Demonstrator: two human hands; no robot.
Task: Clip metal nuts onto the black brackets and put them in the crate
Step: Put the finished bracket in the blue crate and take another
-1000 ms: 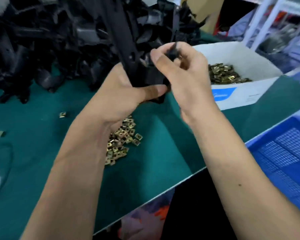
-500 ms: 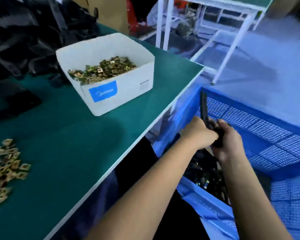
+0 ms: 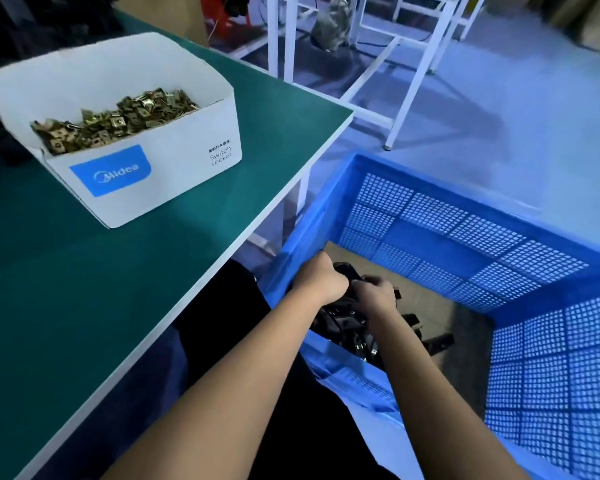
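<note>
Both hands down inside the crate (image 3: 430, 216), left hand (image 3: 321, 282) and right hand (image 3: 378, 296) curling round one bracket (image 3: 349, 273), sitting over the bracket pile (image 3: 347, 327). Nuts (image 3: 118, 119) sitting in the box (image 3: 146, 174) on the table (image 3: 84, 289).

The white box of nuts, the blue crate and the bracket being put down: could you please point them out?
white box (image 3: 187, 174): head view, front wall.
blue crate (image 3: 430, 216): head view, far mesh wall.
bracket (image 3: 349, 271): head view, black end between the hands.

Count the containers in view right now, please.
2. The white box of metal nuts sits on the green table; the blue crate stands on the floor beside it. Others may be out of frame.
</note>
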